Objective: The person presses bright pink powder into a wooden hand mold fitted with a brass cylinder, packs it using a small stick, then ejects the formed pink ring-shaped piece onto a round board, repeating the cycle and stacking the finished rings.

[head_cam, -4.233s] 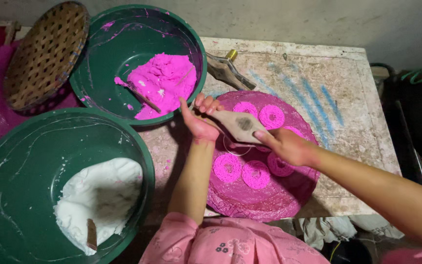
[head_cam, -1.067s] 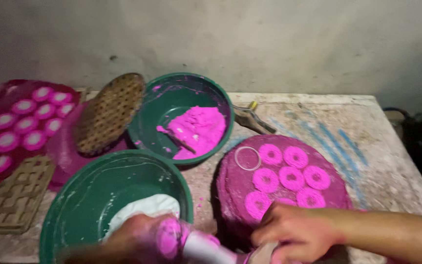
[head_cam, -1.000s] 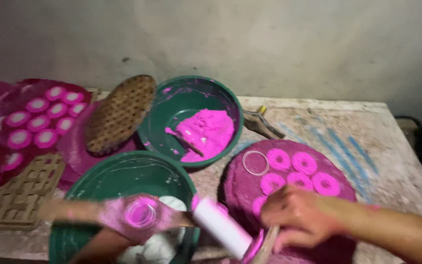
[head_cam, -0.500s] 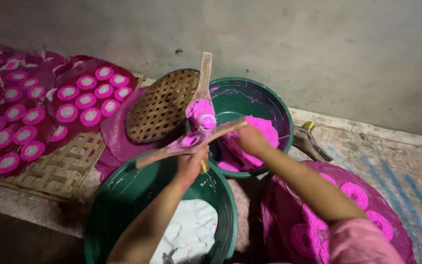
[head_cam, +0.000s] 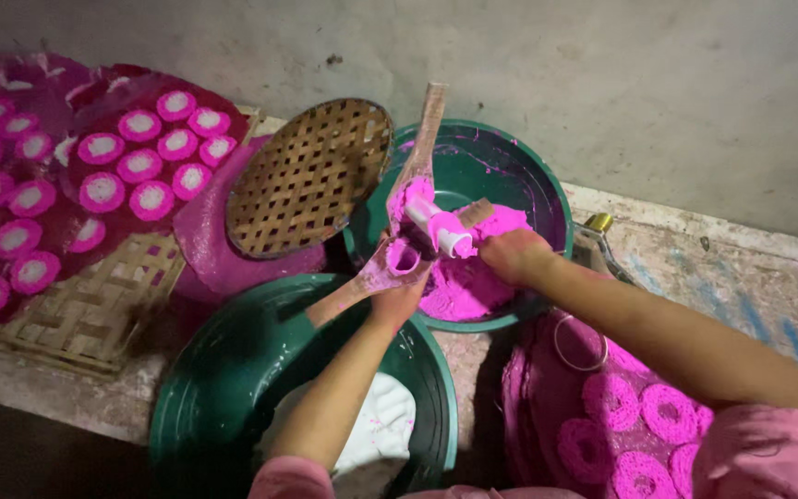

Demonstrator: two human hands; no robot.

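Two hands meet over the far green basin [head_cam: 547, 176] in the head view, and you hold a wooden press [head_cam: 397, 249] between them. Your left hand [head_cam: 399, 298] is wrapped shut around the lower arm of the press, whose handle slants down to the left over the near green basin [head_cam: 223, 370]; the upper arm of the press rises almost upright, tipped a little right, past the far basin's rim. Your right hand [head_cam: 513, 254] is closed at the press's hinged end, just beside a white cylinder [head_cam: 441, 228] smeared with pink; whether the fingers grip the wood or the cylinder you cannot tell from here. Pink dough [head_cam: 473, 277] lies in the far basin right under your right hand, and the press is coated with the same pink. White dough [head_cam: 376, 430] sits in the near basin, partly hidden by your left forearm. A round woven lid [head_cam: 307, 176] leans on the far basin's left rim. To the left, a flat woven tray [head_cam: 103, 296] carries rows of pink rings with white middles [head_cam: 140, 166] on pink mats. At lower right, a round pink mat [head_cam: 528, 407] on the stone desk [head_cam: 722, 268] holds coiled pink noodle rounds [head_cam: 667, 411] and one bare ring [head_cam: 579, 342].
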